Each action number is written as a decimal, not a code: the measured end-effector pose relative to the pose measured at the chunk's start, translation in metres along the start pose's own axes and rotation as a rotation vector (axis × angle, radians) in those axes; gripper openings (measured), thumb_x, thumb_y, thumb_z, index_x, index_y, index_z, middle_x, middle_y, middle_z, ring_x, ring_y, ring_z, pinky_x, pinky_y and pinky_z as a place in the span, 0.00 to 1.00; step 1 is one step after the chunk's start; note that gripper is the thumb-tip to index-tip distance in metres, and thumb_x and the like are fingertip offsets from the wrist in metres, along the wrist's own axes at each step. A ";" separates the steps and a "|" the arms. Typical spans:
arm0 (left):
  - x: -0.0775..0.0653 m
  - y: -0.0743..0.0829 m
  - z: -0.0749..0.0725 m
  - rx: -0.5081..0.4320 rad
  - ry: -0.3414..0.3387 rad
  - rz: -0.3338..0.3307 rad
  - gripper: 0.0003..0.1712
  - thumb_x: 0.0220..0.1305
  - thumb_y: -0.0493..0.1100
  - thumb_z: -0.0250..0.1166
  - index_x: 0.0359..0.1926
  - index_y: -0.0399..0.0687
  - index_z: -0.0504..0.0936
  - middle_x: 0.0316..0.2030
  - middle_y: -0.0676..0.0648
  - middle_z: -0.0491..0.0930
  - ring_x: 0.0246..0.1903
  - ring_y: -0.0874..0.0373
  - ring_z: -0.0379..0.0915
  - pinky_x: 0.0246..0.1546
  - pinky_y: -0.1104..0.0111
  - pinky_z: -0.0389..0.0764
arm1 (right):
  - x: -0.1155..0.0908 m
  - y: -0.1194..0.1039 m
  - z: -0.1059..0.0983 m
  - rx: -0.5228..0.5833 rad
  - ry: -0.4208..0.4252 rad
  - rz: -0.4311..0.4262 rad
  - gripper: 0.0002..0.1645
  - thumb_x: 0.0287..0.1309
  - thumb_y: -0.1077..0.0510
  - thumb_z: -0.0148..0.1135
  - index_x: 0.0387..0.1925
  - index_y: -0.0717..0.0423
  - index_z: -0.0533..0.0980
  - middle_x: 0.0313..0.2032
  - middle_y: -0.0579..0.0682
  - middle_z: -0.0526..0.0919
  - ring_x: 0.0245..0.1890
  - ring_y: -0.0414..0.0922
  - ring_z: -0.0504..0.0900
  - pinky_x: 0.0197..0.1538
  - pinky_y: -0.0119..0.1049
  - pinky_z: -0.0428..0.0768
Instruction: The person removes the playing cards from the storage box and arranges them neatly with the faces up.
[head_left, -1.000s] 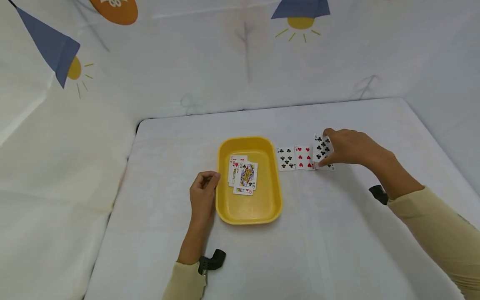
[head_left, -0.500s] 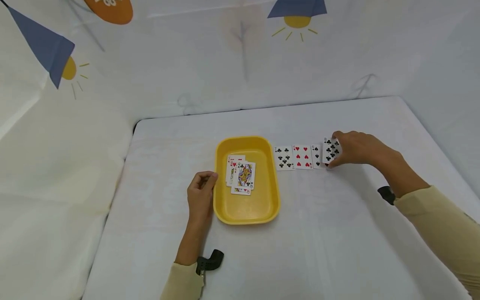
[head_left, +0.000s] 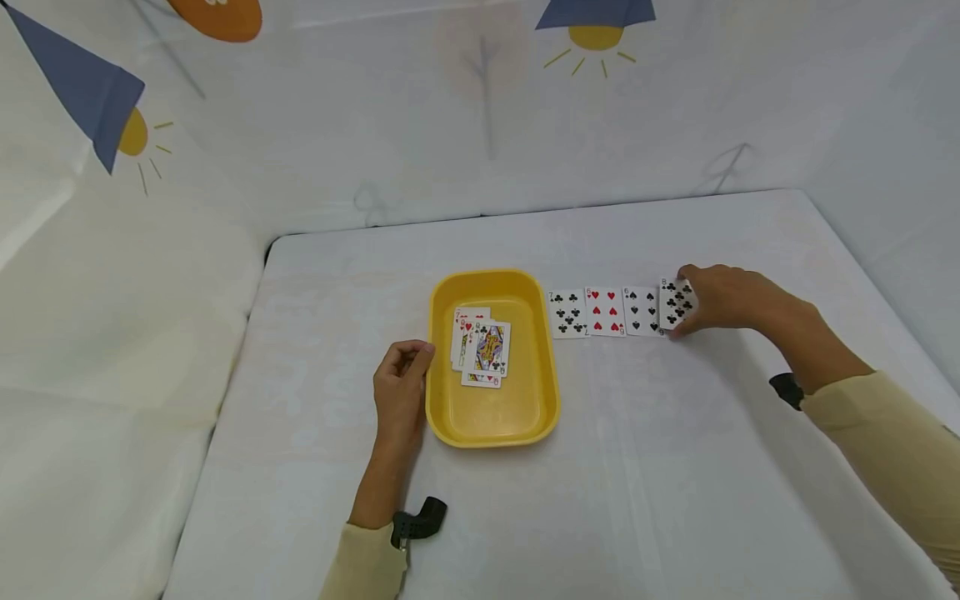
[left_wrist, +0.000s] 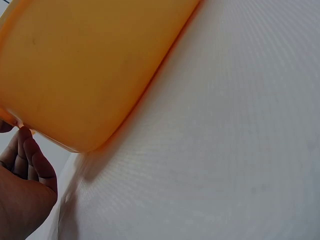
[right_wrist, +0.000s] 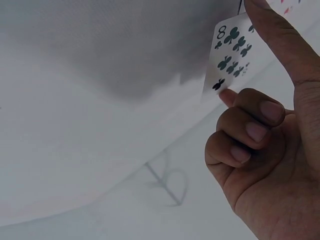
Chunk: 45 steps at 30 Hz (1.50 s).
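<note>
My right hand holds the eight of clubs between thumb and index finger, at the right end of a card row. The card slightly overlaps a black six. In the right wrist view the eight stands tilted between the fingertips, while the other fingers curl in. Left of the black six lie the six of hearts and the seven of clubs. My left hand pinches the left rim of the yellow tray; the left wrist view shows fingers at the tray's edge.
Several overlapping cards lie in the tray, with a black-suited queen on top and a red seven partly covered. A white cloth covers the table. White fabric walls stand behind and at the sides.
My right hand has moved the eight of clubs to the right, from over the black six to its right edge, uncovering the six. The left hand has stayed at the tray rim.
</note>
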<state>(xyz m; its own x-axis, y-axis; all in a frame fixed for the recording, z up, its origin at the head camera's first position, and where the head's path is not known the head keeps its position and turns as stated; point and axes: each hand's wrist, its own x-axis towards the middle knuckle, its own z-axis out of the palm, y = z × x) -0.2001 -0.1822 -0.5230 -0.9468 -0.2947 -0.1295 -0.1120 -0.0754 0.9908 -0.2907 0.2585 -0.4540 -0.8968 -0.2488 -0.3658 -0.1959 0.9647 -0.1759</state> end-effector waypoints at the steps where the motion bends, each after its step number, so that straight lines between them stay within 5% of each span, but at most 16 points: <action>1: 0.000 0.000 0.000 0.000 -0.001 -0.001 0.15 0.66 0.48 0.69 0.46 0.42 0.81 0.42 0.42 0.77 0.40 0.53 0.74 0.39 0.72 0.79 | 0.000 0.000 0.000 0.001 -0.005 0.001 0.59 0.38 0.35 0.80 0.61 0.70 0.66 0.35 0.56 0.78 0.35 0.52 0.74 0.37 0.51 0.75; 30: 0.001 0.003 0.000 0.006 -0.001 -0.022 0.14 0.66 0.47 0.68 0.45 0.42 0.81 0.42 0.43 0.77 0.40 0.53 0.74 0.40 0.71 0.79 | 0.002 0.007 0.005 0.045 -0.079 0.039 0.59 0.40 0.38 0.80 0.64 0.69 0.65 0.37 0.57 0.78 0.37 0.53 0.74 0.39 0.52 0.75; 45: 0.001 0.003 -0.001 -0.003 -0.006 -0.022 0.14 0.67 0.47 0.68 0.46 0.42 0.81 0.43 0.42 0.77 0.41 0.53 0.73 0.41 0.71 0.79 | -0.009 0.000 -0.003 -0.005 -0.004 0.017 0.60 0.46 0.32 0.75 0.68 0.65 0.61 0.50 0.68 0.79 0.49 0.63 0.76 0.46 0.63 0.76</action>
<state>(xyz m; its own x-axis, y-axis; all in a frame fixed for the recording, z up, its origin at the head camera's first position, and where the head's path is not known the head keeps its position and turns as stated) -0.2011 -0.1838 -0.5197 -0.9460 -0.2870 -0.1510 -0.1319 -0.0850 0.9876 -0.2835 0.2606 -0.4481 -0.8986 -0.2322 -0.3722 -0.1821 0.9693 -0.1651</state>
